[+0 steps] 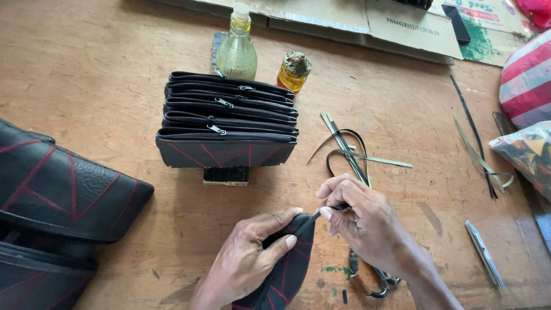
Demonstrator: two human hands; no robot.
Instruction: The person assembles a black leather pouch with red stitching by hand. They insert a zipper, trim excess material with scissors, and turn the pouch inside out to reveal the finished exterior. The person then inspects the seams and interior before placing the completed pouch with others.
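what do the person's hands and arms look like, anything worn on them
Both hands are bare, with no gloves. The left hand has no ring or band that shows, and its forearm is bare down to the frame edge. The right hand seems to wear a thin ring on one finger, though it is small and hard to make out. Its wrist and forearm are bare too: no sleeve, watch or bracelet shows.

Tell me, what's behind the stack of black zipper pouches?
Behind the stack of pouches stand a clear bottle and a small amber jar. Their bottoms are hidden.
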